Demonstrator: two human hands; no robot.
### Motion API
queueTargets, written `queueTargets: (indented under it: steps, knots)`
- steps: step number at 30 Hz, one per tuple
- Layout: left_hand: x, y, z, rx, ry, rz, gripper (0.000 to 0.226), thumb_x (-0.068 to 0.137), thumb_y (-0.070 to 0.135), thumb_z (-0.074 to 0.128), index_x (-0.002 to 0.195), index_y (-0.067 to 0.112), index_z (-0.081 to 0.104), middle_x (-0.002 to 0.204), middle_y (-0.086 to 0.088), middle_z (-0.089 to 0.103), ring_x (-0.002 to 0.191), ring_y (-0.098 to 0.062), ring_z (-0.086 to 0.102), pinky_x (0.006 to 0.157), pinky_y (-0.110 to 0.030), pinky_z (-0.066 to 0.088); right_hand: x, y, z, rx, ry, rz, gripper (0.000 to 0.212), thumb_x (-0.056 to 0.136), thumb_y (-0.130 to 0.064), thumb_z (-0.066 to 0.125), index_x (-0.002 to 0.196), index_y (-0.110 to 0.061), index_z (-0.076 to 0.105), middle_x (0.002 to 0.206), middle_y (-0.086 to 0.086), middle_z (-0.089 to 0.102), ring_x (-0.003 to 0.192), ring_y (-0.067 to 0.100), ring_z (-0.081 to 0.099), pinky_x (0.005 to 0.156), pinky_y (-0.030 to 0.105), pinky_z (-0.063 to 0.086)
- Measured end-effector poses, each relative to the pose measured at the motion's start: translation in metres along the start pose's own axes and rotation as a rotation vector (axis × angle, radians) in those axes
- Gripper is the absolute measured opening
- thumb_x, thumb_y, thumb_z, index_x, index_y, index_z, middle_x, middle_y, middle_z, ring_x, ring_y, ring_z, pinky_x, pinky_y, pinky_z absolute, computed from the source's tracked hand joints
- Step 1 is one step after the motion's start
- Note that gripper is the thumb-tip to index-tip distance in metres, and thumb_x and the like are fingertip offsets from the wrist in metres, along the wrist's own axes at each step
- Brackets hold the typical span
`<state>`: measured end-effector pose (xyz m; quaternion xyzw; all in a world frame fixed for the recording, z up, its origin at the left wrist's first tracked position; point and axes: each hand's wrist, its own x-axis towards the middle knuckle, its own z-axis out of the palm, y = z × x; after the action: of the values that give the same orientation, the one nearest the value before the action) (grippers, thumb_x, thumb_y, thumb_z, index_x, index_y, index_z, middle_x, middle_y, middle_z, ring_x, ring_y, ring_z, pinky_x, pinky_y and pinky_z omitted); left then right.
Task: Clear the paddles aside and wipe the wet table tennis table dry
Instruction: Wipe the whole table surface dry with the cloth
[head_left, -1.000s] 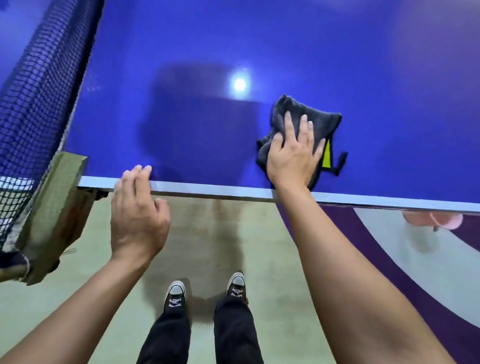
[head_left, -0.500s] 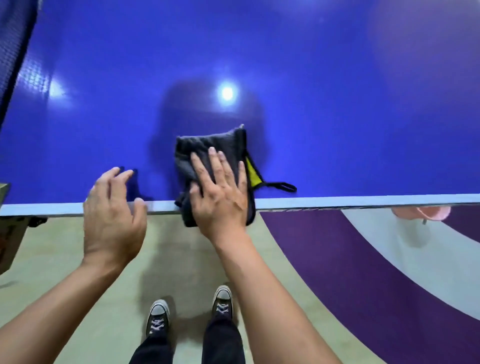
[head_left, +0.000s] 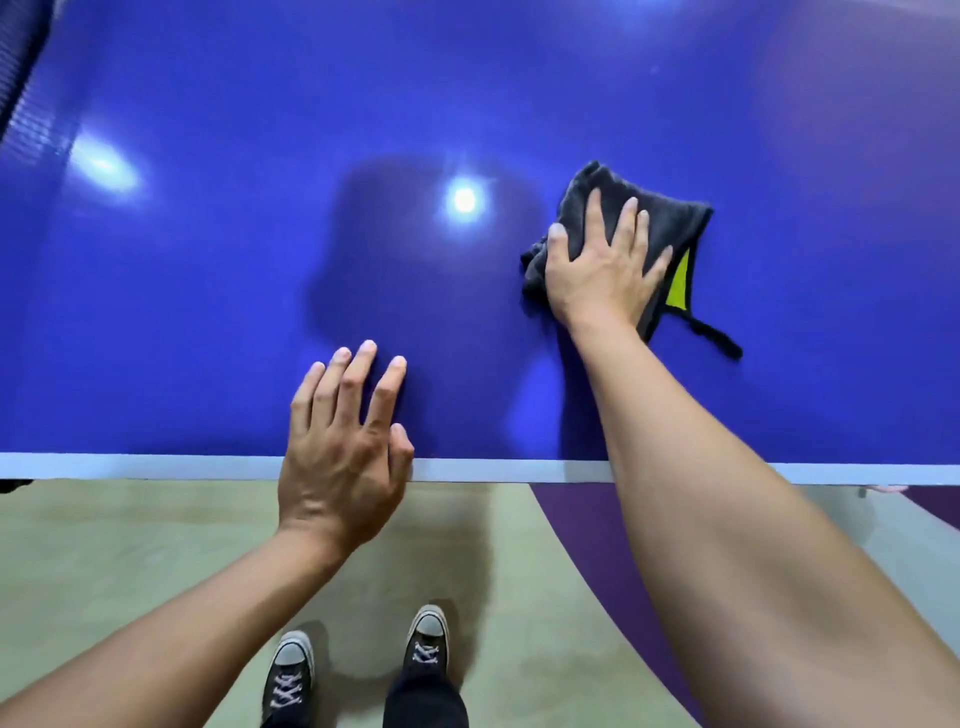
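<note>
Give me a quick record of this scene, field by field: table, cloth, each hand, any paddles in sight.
table: blue, glossy, lights reflected
cloth: dark grey, crumpled, yellow-green patch, on the table
right hand: flat on the cloth, fingers straight, pressing
left hand: fingers spread over the near edge, holds nothing
paddles: none in view

No text, brand, number or sign can be read anywhere in the head view. The yellow-green tag (head_left: 678, 283) on the cloth (head_left: 670, 223) is blurred, and no print can be made out on it. The bench (head_left: 208, 312) and the shoes (head_left: 427, 631) show plain surfaces only.
</note>
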<state>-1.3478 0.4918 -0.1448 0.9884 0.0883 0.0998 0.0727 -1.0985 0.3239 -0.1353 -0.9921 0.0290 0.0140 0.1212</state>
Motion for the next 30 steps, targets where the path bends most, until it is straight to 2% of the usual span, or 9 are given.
queueTargets:
  steps: [3,7,10,12,14,16,19,24,30]
  knots:
    - [-0.003,-0.003,0.001,-0.013,0.003,0.003,0.057,0.094,0.027,0.039,0.148,0.010,0.048,0.154,-0.019,0.042,0.142,-0.041,0.039,0.120,-0.054,0.026,-0.034,-0.042,0.013,0.021,0.010,-0.222,0.061,0.101,-0.052,0.031,0.160,-0.039,0.021,0.170,0.002,0.011,0.157,0.016,0.006,0.124,0.053,-0.002]
    - [0.000,-0.002,-0.010,-0.164,-0.044,-0.037,0.053,0.090,0.025,0.042,0.140,0.008,0.050,0.154,-0.018,0.041,0.139,-0.041,0.041,0.119,-0.052,0.027,-0.131,-0.062,0.025,0.110,0.017,-0.504,0.057,0.099,-0.044,0.036,0.156,-0.037,0.034,0.167,0.001,0.025,0.155,0.014,0.018,0.125,0.052,0.004]
    - [-0.004,-0.011,-0.027,-0.314,-0.104,-0.180,0.056,0.089,0.027,0.040,0.141,0.007,0.050,0.158,-0.016,0.036,0.135,-0.035,0.042,0.114,-0.047,0.032,-0.173,-0.043,0.023,0.112,0.018,-0.534,0.055,0.100,-0.039,0.037,0.155,-0.033,0.038,0.164,0.000,0.031,0.153,0.015,0.024,0.124,0.050,0.014]
    - [-0.015,-0.023,-0.040,-0.252,-0.151,-0.213,0.059,0.090,0.031,0.037,0.142,0.007,0.051,0.156,-0.017,0.040,0.134,-0.036,0.044,0.112,-0.049,0.035,-0.193,-0.029,0.017,0.117,0.062,-0.567,0.052,0.098,-0.033,0.043,0.150,-0.028,0.047,0.158,0.002,0.042,0.146,0.018,0.036,0.119,0.047,0.027]
    - [-0.031,-0.037,-0.054,-0.187,-0.216,-0.206,0.058,0.091,0.033,0.035,0.138,0.007,0.055,0.152,-0.019,0.045,0.133,-0.040,0.048,0.109,-0.051,0.038,-0.211,-0.023,0.014,0.070,0.129,-0.586,0.049,0.092,-0.024,0.055,0.141,-0.024,0.057,0.144,0.006,0.055,0.129,0.024,0.048,0.101,0.045,0.039]
    - [-0.050,-0.052,-0.071,-0.135,-0.249,-0.204,0.052,0.089,0.030,0.039,0.132,0.008,0.060,0.148,-0.021,0.048,0.127,-0.040,0.053,0.104,-0.050,0.042,-0.225,-0.023,0.008,-0.010,0.135,-0.576,0.049,0.084,-0.017,0.066,0.133,-0.022,0.062,0.129,0.009,0.060,0.110,0.030,0.053,0.084,0.046,0.042]
    - [-0.076,-0.066,-0.101,-0.072,-0.282,-0.219,0.047,0.084,0.024,0.047,0.127,0.012,0.062,0.146,-0.020,0.049,0.123,-0.039,0.054,0.101,-0.049,0.044,-0.237,-0.031,-0.006,0.026,0.076,-0.489,0.047,0.078,-0.012,0.070,0.124,-0.021,0.066,0.113,0.009,0.062,0.095,0.035,0.057,0.072,0.044,0.044]
    - [-0.112,-0.088,-0.163,-0.043,-0.265,-0.295,0.045,0.079,0.029,0.049,0.119,0.016,0.065,0.140,-0.014,0.056,0.121,-0.035,0.057,0.097,-0.047,0.046,-0.282,-0.070,-0.039,0.278,-0.014,-0.381,0.045,0.081,-0.009,0.071,0.123,-0.023,0.065,0.111,0.006,0.061,0.097,0.032,0.055,0.081,0.048,0.051]
    - [-0.140,-0.133,-0.232,-0.067,-0.172,-0.352,0.047,0.084,0.033,0.036,0.117,0.018,0.065,0.135,-0.011,0.057,0.131,-0.032,0.050,0.110,-0.046,0.038,-0.344,-0.158,-0.075,0.528,-0.132,-0.405,0.042,0.088,-0.009,0.064,0.127,-0.022,0.064,0.113,0.003,0.060,0.101,0.025,0.050,0.088,0.043,0.049]
